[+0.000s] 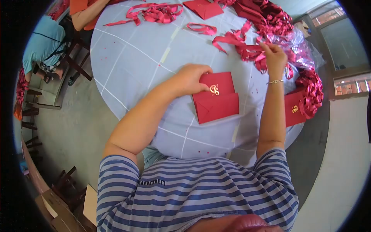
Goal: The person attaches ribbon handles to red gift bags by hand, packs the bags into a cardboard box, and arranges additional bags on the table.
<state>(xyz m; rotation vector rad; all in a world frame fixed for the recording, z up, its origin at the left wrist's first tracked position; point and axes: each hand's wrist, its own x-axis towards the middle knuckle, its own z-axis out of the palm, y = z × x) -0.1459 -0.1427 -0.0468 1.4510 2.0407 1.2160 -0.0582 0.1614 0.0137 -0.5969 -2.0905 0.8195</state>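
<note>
My left hand (194,80) grips the upper left edge of a red paper gift bag (216,106), thumb on its front and fingers partly hidden along its top. The bag lies folded flat on the table, with gold lettering and a folded-over bottom flap. Out to the right, my right hand (275,58) is closed in a pinch on a red ribbon (251,48), at the edge of a loose pile of ribbons. A bracelet circles that wrist. Another red bag (294,108) with a gold mark lies right of my right forearm, partly under bunched ribbons (310,92).
A grey checked cloth covers the round table (139,73). Ribbons (160,13) and a red bag (203,8) lie at the far side. Clear plastic wrap (297,48) sits at the right. Two other people are at the upper left, near wooden stools (77,63).
</note>
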